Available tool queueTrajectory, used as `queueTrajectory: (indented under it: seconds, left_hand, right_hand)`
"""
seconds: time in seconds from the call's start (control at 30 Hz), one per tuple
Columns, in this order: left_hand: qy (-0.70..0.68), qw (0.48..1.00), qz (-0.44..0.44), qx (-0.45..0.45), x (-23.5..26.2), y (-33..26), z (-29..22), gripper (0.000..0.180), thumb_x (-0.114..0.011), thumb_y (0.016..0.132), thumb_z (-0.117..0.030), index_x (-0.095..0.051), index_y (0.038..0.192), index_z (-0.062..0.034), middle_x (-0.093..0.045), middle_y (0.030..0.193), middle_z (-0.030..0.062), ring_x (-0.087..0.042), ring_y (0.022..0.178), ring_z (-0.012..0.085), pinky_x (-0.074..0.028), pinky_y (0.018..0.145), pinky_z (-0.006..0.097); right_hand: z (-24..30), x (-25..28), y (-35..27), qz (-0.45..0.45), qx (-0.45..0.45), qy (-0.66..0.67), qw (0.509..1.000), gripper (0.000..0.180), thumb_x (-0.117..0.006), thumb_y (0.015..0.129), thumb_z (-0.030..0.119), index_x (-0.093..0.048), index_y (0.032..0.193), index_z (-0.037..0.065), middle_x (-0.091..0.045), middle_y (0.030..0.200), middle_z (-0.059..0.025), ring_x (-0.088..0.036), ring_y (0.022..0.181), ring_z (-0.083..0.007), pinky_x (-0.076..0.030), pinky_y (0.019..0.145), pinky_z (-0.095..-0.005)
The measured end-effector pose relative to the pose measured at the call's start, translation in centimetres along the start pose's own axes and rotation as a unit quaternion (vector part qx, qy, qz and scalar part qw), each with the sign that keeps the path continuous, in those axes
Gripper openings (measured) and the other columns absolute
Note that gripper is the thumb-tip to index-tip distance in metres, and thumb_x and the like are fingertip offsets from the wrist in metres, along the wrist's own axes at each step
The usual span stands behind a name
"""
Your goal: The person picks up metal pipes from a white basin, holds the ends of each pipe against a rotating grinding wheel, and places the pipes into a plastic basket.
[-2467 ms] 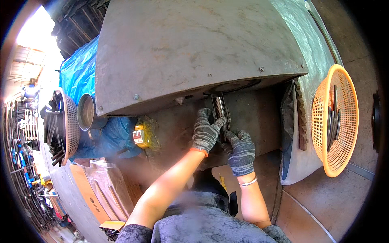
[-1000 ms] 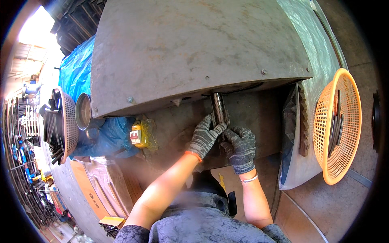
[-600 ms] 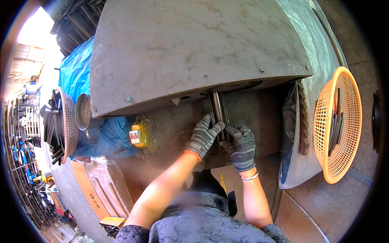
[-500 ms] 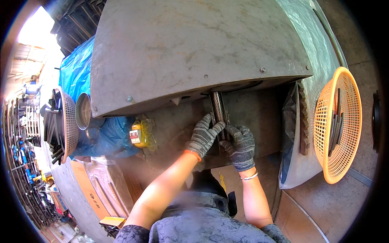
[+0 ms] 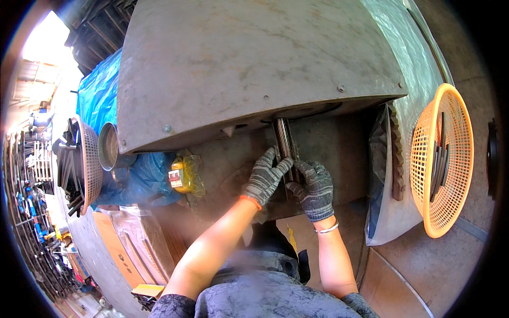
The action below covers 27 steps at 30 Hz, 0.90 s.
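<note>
A shiny dark metal bar (image 5: 283,135) juts toward me from under the front edge of a grey metal machine cover (image 5: 249,63). My left hand (image 5: 265,177), in a grey knitted glove, lies against the bar's left side, its thumb reaching across the top. On the other side my right hand (image 5: 314,188), gloved the same way, has its fingers curled in close to the bar's near end. Whatever is between the right fingers is hidden by the glove. The two hands almost meet over the bar.
An orange plastic basket (image 5: 466,159) holding a few dark strips stands at right. At left, a pale basket (image 5: 91,169) is heaped with dark pieces. Beside it are a metal cup (image 5: 108,146) and a yellow plastic-wrapped item (image 5: 183,177). A toothed strip (image 5: 396,159) hangs right of the opening.
The hands stay at the bar in nearly the same pose. The right fingers have shifted slightly; the whole view has moved a little.
</note>
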<state>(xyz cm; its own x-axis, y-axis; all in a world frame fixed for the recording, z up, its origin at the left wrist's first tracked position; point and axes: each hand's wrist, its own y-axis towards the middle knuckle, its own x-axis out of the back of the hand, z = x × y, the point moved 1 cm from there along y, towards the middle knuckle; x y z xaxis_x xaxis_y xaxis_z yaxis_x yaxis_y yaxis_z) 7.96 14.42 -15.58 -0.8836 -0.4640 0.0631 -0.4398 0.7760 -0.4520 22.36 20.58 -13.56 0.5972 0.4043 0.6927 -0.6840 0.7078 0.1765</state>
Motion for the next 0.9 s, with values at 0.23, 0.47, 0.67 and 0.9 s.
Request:
queueTrajectory:
  seconds: [0.23, 0.47, 0.67, 0.9]
  left_hand:
    - [0.057, 0.998, -0.002, 0.013, 0.2, -0.3, -1.4, 0.046, -0.068, 0.087, -0.020, -0.054, 0.123, 0.0044, -0.064, 0.115, 0.0150, -0.058, 0.104, 0.0198, -0.045, 0.093, 0.031]
    - [0.035, 0.999, 0.016, -0.007, 0.2, 0.2, 0.1, 0.042, -0.067, 0.088, -0.018, -0.055, 0.122, 0.0025, -0.065, 0.113, 0.0137, -0.059, 0.101, 0.0194, -0.046, 0.091, 0.031]
    - [0.050, 0.999, 0.004, -0.013, 0.2, 0.3, 0.8, 0.048, -0.068, 0.087, -0.021, -0.053, 0.124, 0.0040, -0.064, 0.116, 0.0154, -0.059, 0.104, 0.0218, -0.045, 0.093, 0.032]
    - [0.043, 0.999, 0.018, 0.027, 0.4, -0.1, -1.1, 0.063, -0.070, 0.085, -0.028, -0.047, 0.129, 0.0101, -0.058, 0.125, 0.0229, -0.054, 0.116, 0.0268, -0.040, 0.100, 0.033]
  right_hand:
    - [0.2, 0.4, 0.1, 0.013, 0.000, 0.006, 1.000, 0.048, -0.079, 0.067, 0.017, -0.063, 0.112, 0.008, -0.063, 0.094, -0.0140, -0.059, 0.086, -0.0335, -0.048, 0.078, -0.0428]
    - [0.1, 0.2, -0.1, 0.017, -0.004, 0.010, 1.000, 0.046, -0.078, 0.069, 0.017, -0.063, 0.111, 0.009, -0.063, 0.097, -0.0143, -0.060, 0.088, -0.0334, -0.048, 0.079, -0.0428]
    - [0.3, 0.2, 0.0, 0.024, -0.015, 0.002, 1.000, 0.047, -0.077, 0.071, 0.018, -0.062, 0.114, 0.009, -0.063, 0.098, -0.0145, -0.059, 0.090, -0.0335, -0.047, 0.082, -0.0432]
    - [0.1, 0.1, 0.0, 0.026, -0.004, 0.006, 1.000, 0.047, -0.077, 0.071, 0.019, -0.062, 0.115, 0.009, -0.063, 0.097, -0.0141, -0.059, 0.089, -0.0337, -0.047, 0.081, -0.0431]
